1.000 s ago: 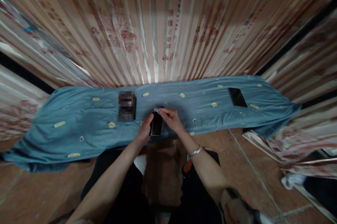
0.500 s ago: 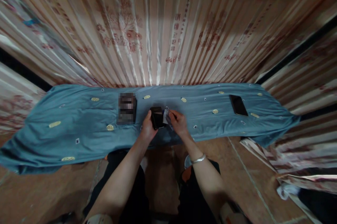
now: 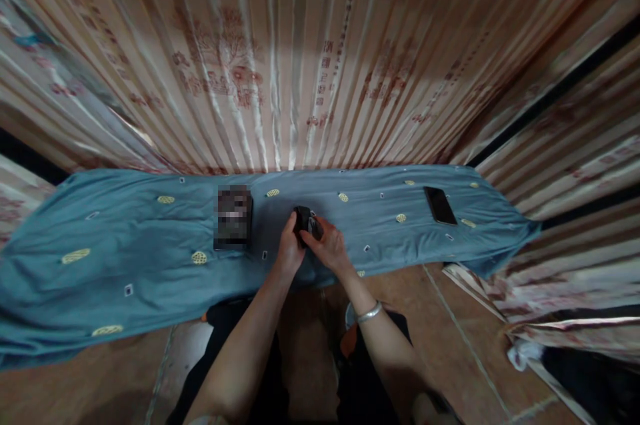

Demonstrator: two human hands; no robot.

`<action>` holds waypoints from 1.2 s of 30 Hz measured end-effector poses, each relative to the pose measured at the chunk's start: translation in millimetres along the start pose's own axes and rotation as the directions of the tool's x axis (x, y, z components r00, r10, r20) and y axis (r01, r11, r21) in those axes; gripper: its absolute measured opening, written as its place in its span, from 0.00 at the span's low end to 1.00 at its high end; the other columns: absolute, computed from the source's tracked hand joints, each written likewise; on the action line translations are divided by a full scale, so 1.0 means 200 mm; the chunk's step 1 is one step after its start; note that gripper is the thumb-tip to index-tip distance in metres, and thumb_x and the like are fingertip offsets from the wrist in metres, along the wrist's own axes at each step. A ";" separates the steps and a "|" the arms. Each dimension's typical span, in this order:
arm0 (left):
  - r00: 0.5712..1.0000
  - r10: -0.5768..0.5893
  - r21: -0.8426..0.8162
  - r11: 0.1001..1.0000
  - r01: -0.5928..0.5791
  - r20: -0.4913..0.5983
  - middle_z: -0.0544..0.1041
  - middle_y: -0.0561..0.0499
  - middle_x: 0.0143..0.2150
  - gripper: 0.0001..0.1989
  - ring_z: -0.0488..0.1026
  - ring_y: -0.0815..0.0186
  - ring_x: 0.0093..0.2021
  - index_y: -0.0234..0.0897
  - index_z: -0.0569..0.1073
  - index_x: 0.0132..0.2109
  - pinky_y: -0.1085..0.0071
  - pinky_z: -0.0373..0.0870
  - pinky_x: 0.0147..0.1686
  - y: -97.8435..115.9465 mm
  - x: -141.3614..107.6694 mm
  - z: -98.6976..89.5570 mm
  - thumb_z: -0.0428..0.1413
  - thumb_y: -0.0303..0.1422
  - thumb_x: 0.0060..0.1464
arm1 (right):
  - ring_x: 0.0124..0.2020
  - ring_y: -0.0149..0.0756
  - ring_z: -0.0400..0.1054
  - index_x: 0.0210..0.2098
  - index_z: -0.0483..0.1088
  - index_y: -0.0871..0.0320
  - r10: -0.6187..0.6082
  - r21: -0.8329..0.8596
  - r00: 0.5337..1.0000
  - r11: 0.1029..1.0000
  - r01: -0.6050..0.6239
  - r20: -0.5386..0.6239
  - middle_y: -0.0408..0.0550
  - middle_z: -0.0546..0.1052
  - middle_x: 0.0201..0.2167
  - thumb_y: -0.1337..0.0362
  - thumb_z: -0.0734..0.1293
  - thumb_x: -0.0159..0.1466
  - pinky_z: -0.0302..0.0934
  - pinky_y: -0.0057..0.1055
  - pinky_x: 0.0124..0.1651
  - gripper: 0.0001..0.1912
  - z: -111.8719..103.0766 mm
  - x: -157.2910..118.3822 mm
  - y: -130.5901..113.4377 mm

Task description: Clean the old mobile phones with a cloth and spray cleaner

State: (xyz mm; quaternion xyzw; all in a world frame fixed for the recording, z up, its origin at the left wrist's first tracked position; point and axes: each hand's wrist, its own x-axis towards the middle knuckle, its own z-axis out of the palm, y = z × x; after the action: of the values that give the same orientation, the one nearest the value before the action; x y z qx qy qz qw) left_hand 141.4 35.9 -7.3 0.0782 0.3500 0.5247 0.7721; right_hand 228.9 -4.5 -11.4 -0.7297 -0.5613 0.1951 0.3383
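Observation:
Over the middle of the blue cloth, my left hand [image 3: 291,243] is closed around a small black object [image 3: 302,217], flat and rectangular, its exact kind unclear. My right hand [image 3: 327,243] is closed too, pressed against the object's right side with the thumb over its front. Between those right fingers and the object shows a bit of thin, greyish-white, shiny sheet [image 3: 313,225], mostly hidden by the hand. Both hands are close together, a little above the cloth.
A dark box [image 3: 233,218], blurred by pixelation, lies left of my hands. A black phone-like slab [image 3: 441,205] rests toward the right end of the blue patterned cloth [image 3: 150,238]. Pleated curtains [image 3: 295,65] hang behind and at both sides; tiled floor [image 3: 450,318] lies below.
The black object has turned so that it looks narrower. My right hand has come in against it, and the thin sheet is now mostly covered. The view has shifted slightly.

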 end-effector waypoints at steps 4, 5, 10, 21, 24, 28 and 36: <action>0.997 0.043 0.024 0.999 -0.045 0.067 0.80 0.51 0.31 0.12 0.77 0.68 0.35 0.33 0.78 0.37 0.71 0.72 0.47 -0.03 0.01 0.01 0.52 0.32 0.65 | 0.48 0.44 0.79 0.54 0.75 0.53 0.085 -0.017 0.996 0.996 -0.085 0.014 0.48 0.84 0.44 0.55 0.72 0.62 0.70 0.35 0.49 0.21 -0.05 0.04 -0.01; 0.995 0.060 0.041 0.997 -0.064 0.083 0.80 0.51 0.33 0.10 0.77 0.68 0.38 0.33 0.78 0.38 0.72 0.71 0.48 -0.04 0.02 0.00 0.53 0.31 0.64 | 0.47 0.42 0.79 0.53 0.76 0.52 0.098 -0.031 0.995 0.995 -0.098 0.007 0.47 0.84 0.44 0.55 0.72 0.63 0.70 0.33 0.48 0.20 -0.07 0.06 -0.02; 0.996 0.086 0.171 0.981 -0.086 0.012 0.80 0.49 0.47 0.08 0.75 0.63 0.54 0.39 0.77 0.45 0.70 0.69 0.49 -0.06 0.01 -0.02 0.58 0.33 0.59 | 0.47 0.43 0.79 0.51 0.75 0.52 0.129 -0.273 0.992 0.953 -0.128 -0.013 0.48 0.83 0.43 0.52 0.68 0.66 0.68 0.32 0.46 0.18 -0.15 0.21 -0.05; 0.989 0.145 0.324 0.936 -0.140 0.008 0.68 0.41 0.70 0.15 0.66 0.56 0.69 0.39 0.76 0.53 0.63 0.67 0.61 -0.02 -0.03 -0.09 0.58 0.32 0.58 | 0.51 0.46 0.78 0.51 0.74 0.62 0.108 -0.469 0.994 0.879 -0.084 0.024 0.60 0.83 0.46 0.55 0.67 0.67 0.65 0.34 0.52 0.20 0.04 0.47 -0.09; 0.989 0.145 0.361 0.923 -0.135 -0.001 0.69 0.41 0.70 0.17 0.66 0.55 0.69 0.39 0.76 0.55 0.62 0.67 0.62 0.02 -0.04 -0.11 0.58 0.31 0.59 | 0.52 0.48 0.77 0.52 0.72 0.65 0.092 -0.504 0.996 0.861 -0.071 0.016 0.65 0.83 0.47 0.56 0.66 0.68 0.64 0.36 0.55 0.20 0.06 0.50 -0.08; 0.988 0.145 0.398 0.910 -0.115 -0.044 0.71 0.40 0.68 0.19 0.66 0.55 0.69 0.38 0.75 0.57 0.61 0.67 0.63 0.05 -0.07 -0.12 0.57 0.29 0.59 | 0.52 0.49 0.77 0.52 0.71 0.67 0.078 -0.543 0.997 0.837 -0.063 0.005 0.68 0.82 0.46 0.57 0.65 0.69 0.63 0.37 0.57 0.20 0.05 0.53 -0.05; 0.990 0.135 0.410 0.906 -0.102 -0.051 0.70 0.39 0.69 0.20 0.65 0.55 0.70 0.38 0.75 0.58 0.61 0.66 0.63 0.05 -0.10 -0.12 0.57 0.28 0.59 | 0.52 0.47 0.77 0.50 0.71 0.67 0.043 -0.577 0.999 0.817 -0.020 0.026 0.67 0.82 0.46 0.54 0.67 0.67 0.61 0.35 0.59 0.21 0.13 0.50 -0.06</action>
State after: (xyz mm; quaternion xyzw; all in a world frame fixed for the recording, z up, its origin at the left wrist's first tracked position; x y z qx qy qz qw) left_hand 114.9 17.7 -11.9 0.2373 0.4759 0.4892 0.6913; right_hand 234.1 99.9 -11.2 -0.8032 -0.5881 0.0355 0.0881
